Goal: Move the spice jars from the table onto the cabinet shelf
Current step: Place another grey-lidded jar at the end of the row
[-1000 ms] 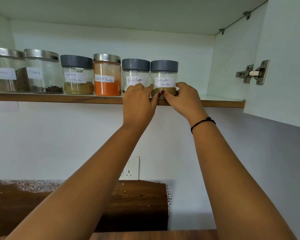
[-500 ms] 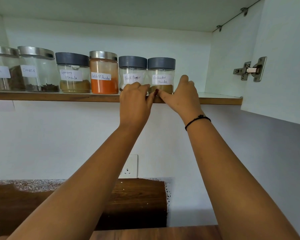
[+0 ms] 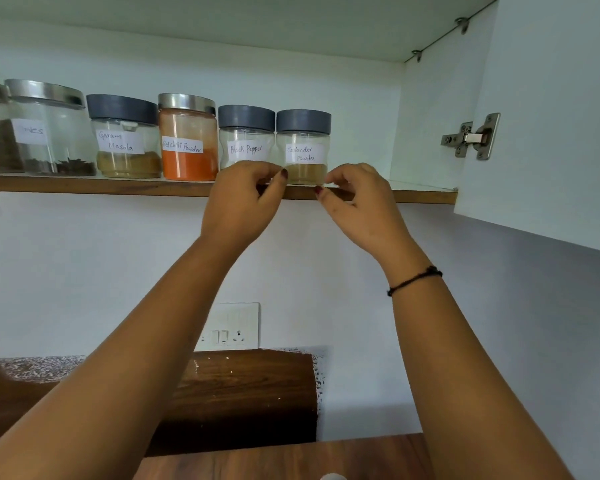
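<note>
Several labelled spice jars stand in a row on the cabinet shelf. From the right they are coriander powder, black pepper, red chilli powder, garam masala and cloves. My left hand hovers just below and in front of the black pepper jar, fingers loosely curled, holding nothing. My right hand is just right of and below the coriander jar, fingers curled and apart from it. Both hands are off the jars.
The open cabinet door with its metal hinge hangs at the right. Shelf space is free right of the coriander jar. A wall socket sits below, above a dark wooden board and the table edge.
Both hands have let go of the coriander powder jar and drawn back and slightly down from the shelf. The jar stays standing at the right end of the row.
</note>
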Demonstrator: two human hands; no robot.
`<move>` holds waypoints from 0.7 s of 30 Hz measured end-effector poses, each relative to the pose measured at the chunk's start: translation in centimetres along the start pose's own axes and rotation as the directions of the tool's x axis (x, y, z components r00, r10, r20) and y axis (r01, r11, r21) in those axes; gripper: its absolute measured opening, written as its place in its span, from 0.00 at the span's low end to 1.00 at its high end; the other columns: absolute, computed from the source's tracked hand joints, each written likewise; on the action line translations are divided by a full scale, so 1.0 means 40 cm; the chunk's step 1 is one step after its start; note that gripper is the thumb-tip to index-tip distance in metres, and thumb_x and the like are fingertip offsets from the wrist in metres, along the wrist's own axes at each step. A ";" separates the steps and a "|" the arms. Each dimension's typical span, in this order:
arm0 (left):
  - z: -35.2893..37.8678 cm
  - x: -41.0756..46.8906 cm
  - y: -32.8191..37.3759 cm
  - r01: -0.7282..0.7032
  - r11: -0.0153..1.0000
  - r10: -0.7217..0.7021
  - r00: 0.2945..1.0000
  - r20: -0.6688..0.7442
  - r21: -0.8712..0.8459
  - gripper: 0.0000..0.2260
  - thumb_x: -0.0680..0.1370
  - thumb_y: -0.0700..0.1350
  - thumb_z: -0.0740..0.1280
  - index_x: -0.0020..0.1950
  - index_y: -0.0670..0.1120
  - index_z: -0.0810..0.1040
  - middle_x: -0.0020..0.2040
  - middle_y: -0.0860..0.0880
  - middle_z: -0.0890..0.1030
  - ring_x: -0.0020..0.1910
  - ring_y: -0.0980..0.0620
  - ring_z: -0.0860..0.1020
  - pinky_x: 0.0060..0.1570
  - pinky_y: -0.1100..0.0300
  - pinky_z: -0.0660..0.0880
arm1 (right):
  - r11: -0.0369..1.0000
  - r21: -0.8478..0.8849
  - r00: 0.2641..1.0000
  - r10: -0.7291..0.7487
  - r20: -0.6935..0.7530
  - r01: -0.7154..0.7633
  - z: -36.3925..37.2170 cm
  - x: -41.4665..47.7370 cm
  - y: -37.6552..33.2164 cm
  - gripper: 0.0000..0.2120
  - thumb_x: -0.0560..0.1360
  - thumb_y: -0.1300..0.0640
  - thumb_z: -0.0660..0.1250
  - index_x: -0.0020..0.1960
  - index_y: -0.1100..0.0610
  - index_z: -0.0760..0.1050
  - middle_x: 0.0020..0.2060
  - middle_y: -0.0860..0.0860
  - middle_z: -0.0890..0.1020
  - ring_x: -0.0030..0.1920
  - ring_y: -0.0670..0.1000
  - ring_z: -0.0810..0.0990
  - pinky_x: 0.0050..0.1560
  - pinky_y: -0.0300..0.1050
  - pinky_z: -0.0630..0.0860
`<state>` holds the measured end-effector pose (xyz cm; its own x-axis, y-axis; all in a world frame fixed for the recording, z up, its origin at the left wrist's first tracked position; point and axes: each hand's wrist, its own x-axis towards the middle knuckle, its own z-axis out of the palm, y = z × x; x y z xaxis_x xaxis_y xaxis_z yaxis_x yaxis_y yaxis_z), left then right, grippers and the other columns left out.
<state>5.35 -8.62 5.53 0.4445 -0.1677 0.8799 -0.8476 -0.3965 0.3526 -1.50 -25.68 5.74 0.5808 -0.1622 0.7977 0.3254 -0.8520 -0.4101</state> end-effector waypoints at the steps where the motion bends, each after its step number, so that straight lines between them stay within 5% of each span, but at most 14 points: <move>1: -0.009 -0.013 0.008 -0.002 1.000 0.002 1.000 0.000 -0.029 0.13 0.82 0.49 0.64 0.57 0.45 0.84 0.48 0.50 0.85 0.46 0.55 0.80 0.47 0.62 0.76 | 0.998 0.048 0.999 -0.031 -0.012 0.032 -0.007 -0.022 -0.006 0.10 0.78 0.53 0.68 0.57 0.56 0.80 0.54 0.51 0.80 0.51 0.45 0.79 0.50 0.28 0.73; 3: -0.019 -0.042 0.023 0.000 0.998 0.000 1.000 0.006 -0.066 0.13 0.82 0.49 0.64 0.59 0.46 0.84 0.51 0.54 0.83 0.49 0.60 0.79 0.49 0.67 0.75 | 0.990 0.121 0.997 -0.067 -0.030 0.070 -0.017 -0.064 -0.018 0.08 0.78 0.55 0.67 0.53 0.56 0.82 0.49 0.48 0.83 0.49 0.41 0.80 0.48 0.25 0.73; 6: -0.024 -0.082 0.040 0.004 0.995 -0.002 1.000 0.021 -0.104 0.12 0.82 0.50 0.64 0.59 0.48 0.83 0.51 0.58 0.81 0.49 0.66 0.77 0.50 0.72 0.72 | 0.971 0.222 0.996 -0.077 -0.053 0.087 -0.029 -0.116 -0.035 0.07 0.79 0.57 0.66 0.51 0.56 0.82 0.45 0.48 0.85 0.48 0.44 0.83 0.49 0.37 0.81; 15: -0.024 -0.213 0.096 0.063 0.945 -0.030 0.994 0.106 -0.320 0.11 0.82 0.49 0.65 0.58 0.47 0.85 0.52 0.54 0.85 0.55 0.57 0.82 0.58 0.55 0.79 | 0.947 0.317 0.995 -0.033 -0.093 0.061 -0.067 -0.262 -0.063 0.07 0.78 0.56 0.67 0.51 0.56 0.82 0.42 0.50 0.85 0.44 0.51 0.84 0.44 0.50 0.83; 21: 0.007 -0.338 0.127 0.199 0.889 -0.114 0.968 0.223 -0.412 0.11 0.83 0.47 0.64 0.58 0.47 0.84 0.52 0.53 0.86 0.55 0.57 0.82 0.57 0.61 0.79 | 0.930 0.358 0.996 0.088 0.001 -0.083 -0.052 -0.386 -0.025 0.09 0.78 0.55 0.67 0.55 0.57 0.81 0.42 0.50 0.85 0.42 0.49 0.85 0.43 0.45 0.84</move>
<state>-4.90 -8.63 -4.68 0.5915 -0.3184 0.7408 -0.7844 -0.0144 0.6201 -12.34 -23.35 -5.24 0.6080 -0.2361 0.7581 0.5219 -0.6007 -0.6057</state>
